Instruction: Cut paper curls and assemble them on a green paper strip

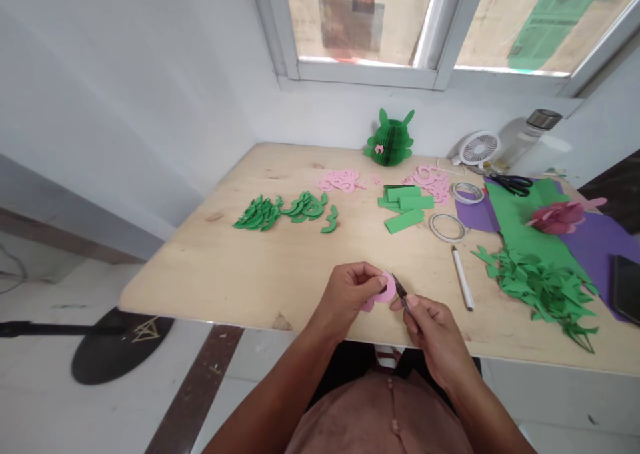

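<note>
Between the thumb and fingers of my left hand (353,294) is a curved pink paper piece (389,291), held just above the near edge of the table. My right hand (433,324) grips a pair of scissors (401,293), its dark blades pointing up and left at the right edge of the pink paper. Whether the blades are around the paper or only beside it, I cannot tell. Part of the pink piece is hidden behind my left fingers, and most of the scissor handles sit inside my right hand.
Green curved cutouts (260,213), pink cutouts (340,181) and green paper strips (405,221) lie farther back. To the right are tape rolls (447,228), a white pen (463,277), green scraps (545,287) and black scissors (517,185). A green paper figure (393,142) stands by the wall.
</note>
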A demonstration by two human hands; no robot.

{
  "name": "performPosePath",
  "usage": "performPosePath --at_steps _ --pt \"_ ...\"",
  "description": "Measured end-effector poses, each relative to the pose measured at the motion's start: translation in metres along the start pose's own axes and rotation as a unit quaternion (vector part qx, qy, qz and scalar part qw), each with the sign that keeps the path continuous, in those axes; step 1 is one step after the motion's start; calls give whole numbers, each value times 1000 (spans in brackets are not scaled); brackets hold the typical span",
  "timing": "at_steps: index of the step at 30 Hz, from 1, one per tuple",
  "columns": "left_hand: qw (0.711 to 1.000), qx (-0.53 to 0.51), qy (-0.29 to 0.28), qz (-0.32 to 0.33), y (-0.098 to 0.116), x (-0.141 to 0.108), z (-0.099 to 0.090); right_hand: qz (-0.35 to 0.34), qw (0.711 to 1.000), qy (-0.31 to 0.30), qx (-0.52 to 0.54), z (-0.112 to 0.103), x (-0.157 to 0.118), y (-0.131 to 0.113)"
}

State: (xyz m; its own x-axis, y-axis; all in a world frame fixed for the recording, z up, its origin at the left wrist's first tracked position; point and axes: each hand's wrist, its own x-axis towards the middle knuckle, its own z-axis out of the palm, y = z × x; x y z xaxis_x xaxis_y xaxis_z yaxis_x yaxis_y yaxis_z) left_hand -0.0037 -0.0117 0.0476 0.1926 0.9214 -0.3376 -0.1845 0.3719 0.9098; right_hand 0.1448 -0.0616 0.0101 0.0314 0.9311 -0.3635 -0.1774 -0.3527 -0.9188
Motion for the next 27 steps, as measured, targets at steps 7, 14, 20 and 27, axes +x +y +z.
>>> performPosePath --at_steps 7,14,20,27 --pt "1000 8 -2 -3 0 1 0 -4 1000 -4 4 -1 1 2" --pt "1000 2 -12 -3 0 1 0 -3 1000 3 6 0 1 2" --pt "1000 4 -14 4 1 1 1 -13 1000 0 -6 -1 1 1" --pt "1000 11 -17 7 0 1 0 -29 1000 -2 -11 -2 2 1"
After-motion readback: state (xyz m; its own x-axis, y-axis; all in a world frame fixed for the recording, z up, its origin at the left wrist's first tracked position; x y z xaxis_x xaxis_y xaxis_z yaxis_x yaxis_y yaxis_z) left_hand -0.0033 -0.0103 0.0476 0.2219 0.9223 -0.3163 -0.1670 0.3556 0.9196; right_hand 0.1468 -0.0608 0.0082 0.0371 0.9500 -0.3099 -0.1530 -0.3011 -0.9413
